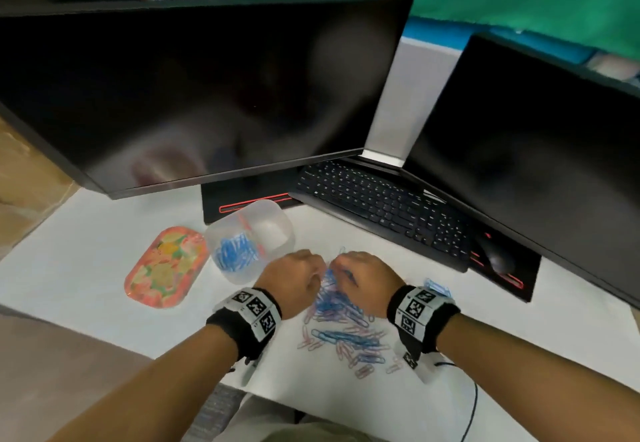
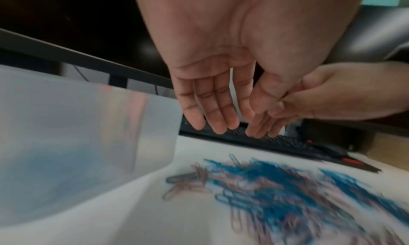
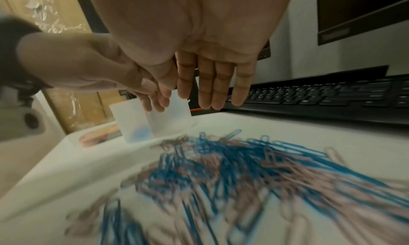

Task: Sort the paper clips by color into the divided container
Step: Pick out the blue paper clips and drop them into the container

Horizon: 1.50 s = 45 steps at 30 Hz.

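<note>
- Your left hand (image 2: 212, 73) hangs with its fingers straight and pointing down, holding nothing.
- Your right hand (image 3: 199, 44) is the same: fingers extended, palm bare; the thumbs of both hands touch or nearly touch.
- Both hands hover over the far end of the mixed blue and pink pile of paper clips (image 1: 343, 324) on the white table (image 1: 86, 268), not touching it.
- Just left of your left hand stands the divided container (image 1: 273, 213), with blue clips (image 1: 235, 253) in its near compartment.

Container (image 1: 250, 239) left of clip pile (image 1: 343, 320), keyboard (image 1: 377, 199) seemingly behind both.
</note>
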Tool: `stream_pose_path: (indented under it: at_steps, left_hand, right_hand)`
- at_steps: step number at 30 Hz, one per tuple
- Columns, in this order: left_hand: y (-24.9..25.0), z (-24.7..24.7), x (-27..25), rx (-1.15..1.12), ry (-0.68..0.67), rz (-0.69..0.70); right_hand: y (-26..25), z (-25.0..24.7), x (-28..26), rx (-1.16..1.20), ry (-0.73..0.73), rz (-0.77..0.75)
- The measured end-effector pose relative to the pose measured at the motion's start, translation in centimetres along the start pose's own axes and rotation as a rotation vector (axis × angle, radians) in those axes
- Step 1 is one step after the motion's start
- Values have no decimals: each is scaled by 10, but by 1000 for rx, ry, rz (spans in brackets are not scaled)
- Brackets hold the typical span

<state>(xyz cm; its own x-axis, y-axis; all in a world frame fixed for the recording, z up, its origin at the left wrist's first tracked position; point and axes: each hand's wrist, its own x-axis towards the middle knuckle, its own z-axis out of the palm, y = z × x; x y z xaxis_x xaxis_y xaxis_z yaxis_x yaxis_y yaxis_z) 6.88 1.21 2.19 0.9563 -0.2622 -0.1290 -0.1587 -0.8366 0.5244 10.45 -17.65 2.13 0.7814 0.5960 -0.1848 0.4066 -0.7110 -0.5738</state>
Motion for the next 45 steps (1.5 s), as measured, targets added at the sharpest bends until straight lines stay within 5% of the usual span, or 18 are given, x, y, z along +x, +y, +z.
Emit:
stream_pose_path:
  at_steps: [14, 24, 36, 45]
  left_hand:
    - [27, 63, -14, 233, -313, 115]
    - [39, 77, -11, 358, -315, 121]
    - [29, 71, -7, 51, -237, 19]
    - [30, 76, 1, -124, -233, 10]
  right_hand:
    - [38, 21, -74, -199, -210, -1]
    - [39, 35, -75, -214, -201, 92]
    - [49, 29, -68, -11, -98, 98]
    - [52, 25, -68, 342, -53, 263]
